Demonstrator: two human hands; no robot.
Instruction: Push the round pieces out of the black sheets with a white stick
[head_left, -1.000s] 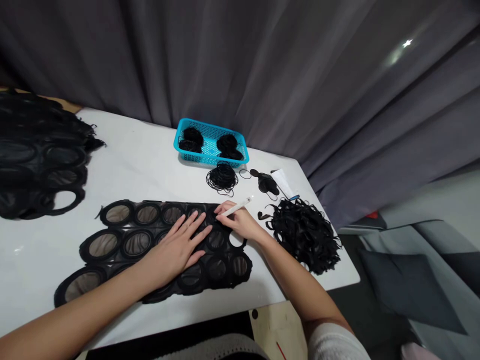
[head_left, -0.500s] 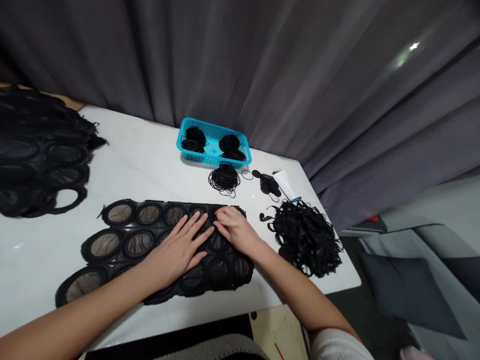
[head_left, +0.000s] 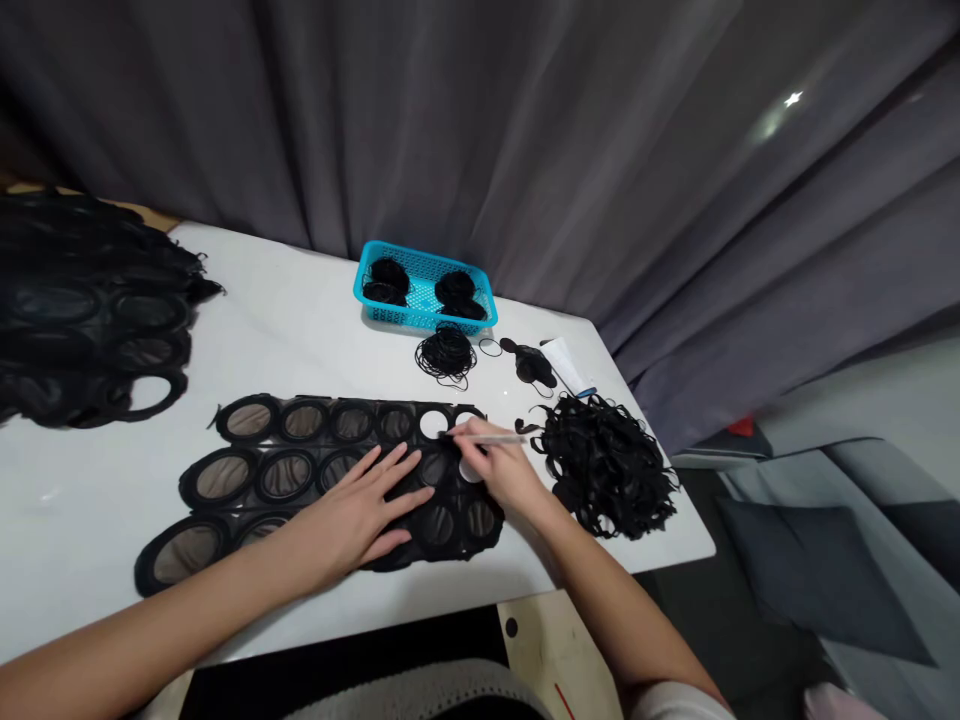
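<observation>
A black sheet (head_left: pixel 311 450) with rows of ringed circles lies flat on the white table. My left hand (head_left: pixel 360 510) rests on its middle, fingers spread, holding nothing. Near the sheet's upper right part, my right hand (head_left: pixel 491 460) is closed around a slim light-coloured tool (head_left: pixel 495 439), its dark tip pointing left at the sheet. White shows through a few circles around that tip, such as one opening (head_left: pixel 433 425) just above it; the other circles in view are covered by sheer dark material.
A blue basket (head_left: pixel 426 317) with black coils stands at the back, a loose black coil (head_left: pixel 445 355) before it. Black scraps (head_left: pixel 607 465) are heaped at the right, near a white tube (head_left: pixel 567 367). More black sheets (head_left: pixel 90 310) lie at the far left.
The tool in my right hand now shows clearly, lying sideways. White openings are visible near that hand. My left hand stays spread on the sheet, and the view has shifted slightly.
</observation>
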